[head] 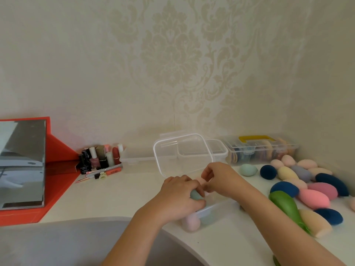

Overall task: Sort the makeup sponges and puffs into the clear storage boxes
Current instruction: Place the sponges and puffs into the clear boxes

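Table (134,198); box (219,209) half-hidden under left hand (178,196)

Teal sponge (195,195), pink sponge (202,182) over open clear box (221,208)

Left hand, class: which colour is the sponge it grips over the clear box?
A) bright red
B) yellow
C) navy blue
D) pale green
D: the left hand curls round a pale green sponge just above the clear box.

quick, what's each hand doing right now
Left hand: grips a green sponge.
Right hand: seems to pinch a pink sponge, mostly hidden.
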### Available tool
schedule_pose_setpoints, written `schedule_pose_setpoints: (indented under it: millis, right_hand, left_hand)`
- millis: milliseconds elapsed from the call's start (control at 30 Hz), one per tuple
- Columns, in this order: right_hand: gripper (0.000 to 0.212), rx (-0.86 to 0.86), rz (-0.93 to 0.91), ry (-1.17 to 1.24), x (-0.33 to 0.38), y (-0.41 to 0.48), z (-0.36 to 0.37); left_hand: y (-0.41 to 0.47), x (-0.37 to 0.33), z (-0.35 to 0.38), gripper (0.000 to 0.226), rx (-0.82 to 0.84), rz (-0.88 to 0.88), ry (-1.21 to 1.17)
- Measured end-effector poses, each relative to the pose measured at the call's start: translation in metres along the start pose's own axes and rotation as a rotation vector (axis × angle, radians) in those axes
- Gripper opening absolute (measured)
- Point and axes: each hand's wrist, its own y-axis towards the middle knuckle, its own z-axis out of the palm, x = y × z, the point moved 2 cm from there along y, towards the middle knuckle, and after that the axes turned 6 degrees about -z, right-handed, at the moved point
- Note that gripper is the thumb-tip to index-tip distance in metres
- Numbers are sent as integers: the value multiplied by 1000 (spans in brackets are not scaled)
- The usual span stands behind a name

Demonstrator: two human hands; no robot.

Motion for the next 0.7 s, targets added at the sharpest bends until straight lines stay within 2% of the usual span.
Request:
schedule_pose_setpoints:
  millis: [133,300,433,467,533,633,700]
  right_hand:
    - [27,49,-35,14,1,-1,-3]
    - [43,105,-69,20,2,-9,-11]
    - [43,105,-81,84,-3,-16,-24]
    - [40,56,-68,157,-4,-18,-31]
    - [34,-163,-30,210,-16,-21,-54]
    - [25,-503,187,-54,-56,-28,-92]
    - [21,-529,414,-159,-93,-34,-108]
  left_hand:
    - [5,-4,-3,46,103,-38,147]
    - [13,-23,-2,47,137,-117,221]
    - [16,-29,1,49,115,-136,244]
    - [16,-28,2,49,109,-142,240]
    - [16,-26,5,48,82,-145,228]
    - [14,-24,8,45,41,-125,211]
    - [13,-22,10,42,29,-116,204]
